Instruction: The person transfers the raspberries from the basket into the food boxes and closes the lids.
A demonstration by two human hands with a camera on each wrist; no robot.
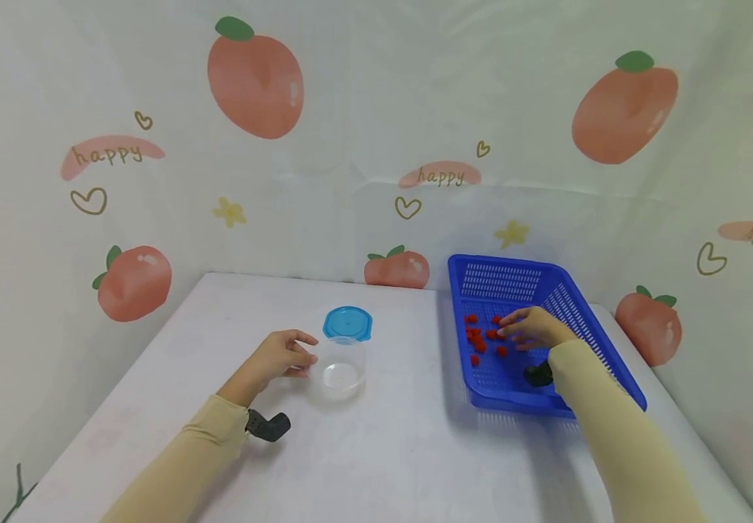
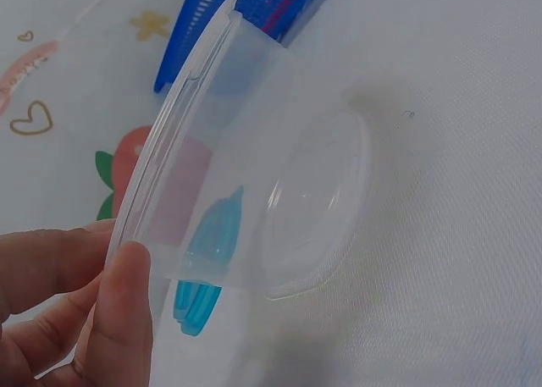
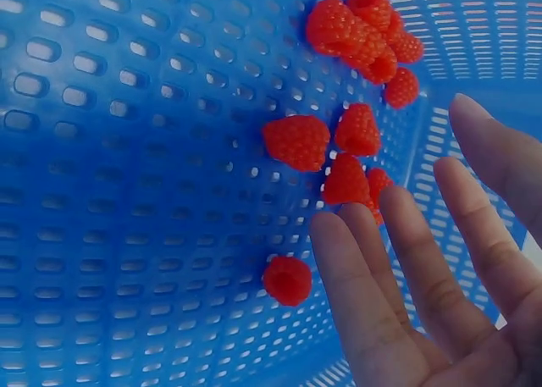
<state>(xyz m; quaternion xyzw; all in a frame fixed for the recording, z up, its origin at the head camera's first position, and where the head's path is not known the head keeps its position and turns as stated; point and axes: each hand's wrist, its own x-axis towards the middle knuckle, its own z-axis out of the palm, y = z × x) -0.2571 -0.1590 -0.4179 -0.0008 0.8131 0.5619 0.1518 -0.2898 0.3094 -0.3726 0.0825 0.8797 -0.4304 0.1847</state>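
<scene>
One basket (image 1: 501, 376), one clear tub (image 1: 340, 379), one blue lid (image 1: 348, 322), at least ten raspberries (image 3: 296, 142).

Clear tub (image 1: 339, 372) and red raspberries (image 3: 296, 141).
The round, open-topped plastic tub sits upright on the tabletop (image 1: 389, 450), its rim pinched by the left hand (image 1: 283, 354); the bumpy raspberries lie loose on the blue basket's (image 1: 504, 399) floor, some bunched, others single, near the right hand (image 1: 536, 328).

I held my right hand (image 3: 461, 319) over the blue basket (image 3: 169, 226), fingers extended beside scattered red raspberries (image 3: 296, 142). Several clustered near the far wall; a lone raspberry (image 3: 288, 280) lay apart.
</scene>
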